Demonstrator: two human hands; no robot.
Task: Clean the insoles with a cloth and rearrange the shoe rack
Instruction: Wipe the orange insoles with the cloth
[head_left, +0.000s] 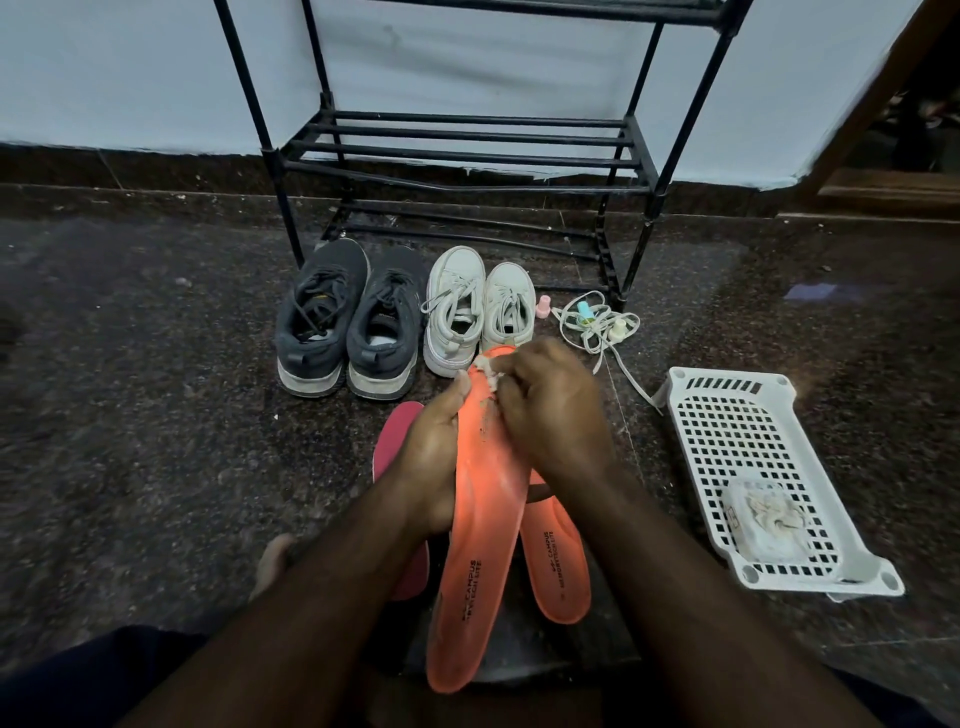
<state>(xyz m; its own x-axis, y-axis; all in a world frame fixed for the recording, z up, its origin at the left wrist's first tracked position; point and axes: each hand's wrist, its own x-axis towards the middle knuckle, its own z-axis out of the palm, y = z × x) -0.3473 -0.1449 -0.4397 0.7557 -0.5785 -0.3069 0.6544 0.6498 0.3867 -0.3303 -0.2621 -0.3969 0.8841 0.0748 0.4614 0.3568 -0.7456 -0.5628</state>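
The left hand (434, 457) is holding an orange insole (480, 525) tilted above the floor, its grip wrapped round the edge, while the right hand (550, 410) is pinching a small cloth (491, 376) against the toe end. Rubbing in short strokes toward the heel, with the left grip bracing firmly, should be lifting grime best.

Both forearms bare to the frame edge; no sleeves, watch or rings seen. Left hand (434, 457) and right hand (553, 410) ungloved. Dark navy clothing (78, 680) over the lap at lower left. Bare foot (272, 564), no sock, at lower left.
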